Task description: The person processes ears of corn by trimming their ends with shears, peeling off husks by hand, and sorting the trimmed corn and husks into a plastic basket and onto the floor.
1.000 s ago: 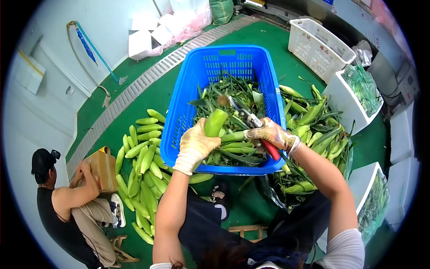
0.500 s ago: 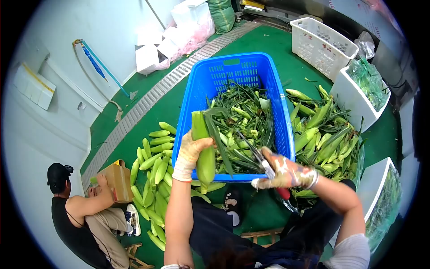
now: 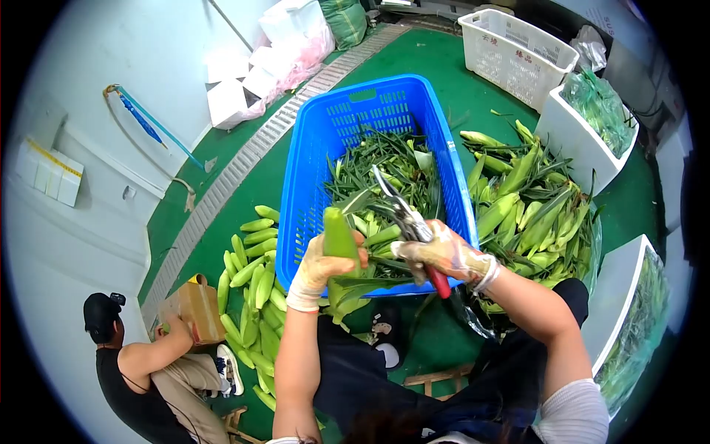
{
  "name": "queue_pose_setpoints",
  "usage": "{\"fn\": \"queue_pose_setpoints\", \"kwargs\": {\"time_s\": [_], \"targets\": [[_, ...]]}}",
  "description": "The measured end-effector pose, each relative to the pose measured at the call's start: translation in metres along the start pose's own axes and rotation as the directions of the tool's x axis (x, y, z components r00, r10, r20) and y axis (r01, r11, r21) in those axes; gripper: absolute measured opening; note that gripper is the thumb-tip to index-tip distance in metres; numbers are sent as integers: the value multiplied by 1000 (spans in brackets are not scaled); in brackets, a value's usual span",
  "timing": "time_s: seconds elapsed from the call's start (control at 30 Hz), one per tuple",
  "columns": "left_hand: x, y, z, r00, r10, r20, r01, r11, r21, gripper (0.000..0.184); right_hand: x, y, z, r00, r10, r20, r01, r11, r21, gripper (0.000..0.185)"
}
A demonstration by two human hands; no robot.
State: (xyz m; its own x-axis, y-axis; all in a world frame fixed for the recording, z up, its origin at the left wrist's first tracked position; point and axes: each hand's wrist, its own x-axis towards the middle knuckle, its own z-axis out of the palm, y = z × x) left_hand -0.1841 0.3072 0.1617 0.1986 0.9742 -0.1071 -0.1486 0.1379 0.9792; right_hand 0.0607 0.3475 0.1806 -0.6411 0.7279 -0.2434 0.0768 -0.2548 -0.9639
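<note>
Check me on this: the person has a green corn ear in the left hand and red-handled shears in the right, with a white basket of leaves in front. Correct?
Not quite: the basket of leaves in front is blue, as the head view shows. The rest is right: the left hand has the green corn ear, the right hand the red-handled shears.

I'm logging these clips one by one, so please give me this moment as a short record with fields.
Left hand: gloved left hand gripping a green ear of corn
Right hand: gloved right hand holding red-handled shears
Below the hands: blue crate with loose green leaves inside
Left of crate: smooth green ears piled on the floor
Right of crate: leafier ears, heaped
Nearby: another person, hands at a cardboard box
</note>
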Motion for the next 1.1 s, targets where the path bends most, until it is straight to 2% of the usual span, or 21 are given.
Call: {"fn": "queue_pose_setpoints", "kwargs": {"time_s": [0.07,0.13,0.17,0.2,0.27,0.3,0.37,0.4,0.43,0.47,0.53,0.57,0.6,0.67,0.77,0.87,0.93,0.97,1.0,1.03,1.1], "targets": [[1,-7,-10,999,33,32,-28,992,-122,57,-8,9,-11,985,39,167,-11,986,-164,37],[6,-14,-16,994,36,102,-14,978,-208,59,-13,15,-7,956,-3,294,103,940,-325,32],[6,-17,-16,985,42,170,10,956,-294,60,-17,14,-6,949,110,297,1,937,-349,36],[5,-17,-14,985,36,167,16,954,-298,60,-12,23,3,961,68,268,-18,982,-185,39],[3,-11,-7,960,-15,278,111,936,-333,61,1,20,0,930,97,355,-21,977,-212,42],[1,-10,-1,969,-70,236,149,930,-336,63,5,7,1,911,-39,411,100,987,-127,38],[1,-9,1,975,-18,220,96,933,-348,61,15,-4,3,897,-63,439,159,969,-187,34],[3,-2,-1,976,-16,219,93,933,-349,60,17,-2,3,969,-53,240,70,996,-63,30],[5,-5,-7,991,4,136,45,932,-359,57,18,-2,3,999,-7,38,4,997,71,27],[6,-8,-13,997,83,11,-74,933,-352,57,14,-4,0,999,-27,-20,31,969,246,26],[16,-7,-32,922,93,-375,-191,953,-235,43,5,-1,-1,999,-14,-34,16,999,41,27],[26,-13,-48,831,90,-549,-299,905,-304,35,-4,4,2,996,55,71,-46,993,-111,31],[36,-21,-63,712,60,-700,-413,841,-349,28,-7,36,11,994,-91,52,101,959,-265,47],[41,-27,-87,685,-12,-729,-605,549,-577,33,-25,44,31,985,173,-10,-152,836,-527,68],[38,-21,-84,668,-41,-743,-644,469,-605,33,-21,76,61,962,250,-108,-271,848,-455,87],[40,-31,-86,633,-89,-769,-677,418,-605,37,3,69,78,969,131,-211,-201,913,-356,80],[36,-35,-66,702,-208,-681,-566,418,-711,41,23,61,85,942,11,-335,-165,885,-435,84],[40,-49,-68,711,-231,-664,-553,401,-731,44,31,57,86,924,-105,-368,-101,861,-499,84],[39,-44,-51,688,-277,-671,-506,479,-717,45,39,57,86,893,-223,-391,-43,823,-566,84],[41,-47,-47,669,-313,-674,-479,511,-713,45,49,63,85,834,-395,-386,34,735,-677,80],[41,-47,-43,668,-327,-669,-449,539,-712,44,55,64,80,742,-567,-358,142,655,-742,64]]}}
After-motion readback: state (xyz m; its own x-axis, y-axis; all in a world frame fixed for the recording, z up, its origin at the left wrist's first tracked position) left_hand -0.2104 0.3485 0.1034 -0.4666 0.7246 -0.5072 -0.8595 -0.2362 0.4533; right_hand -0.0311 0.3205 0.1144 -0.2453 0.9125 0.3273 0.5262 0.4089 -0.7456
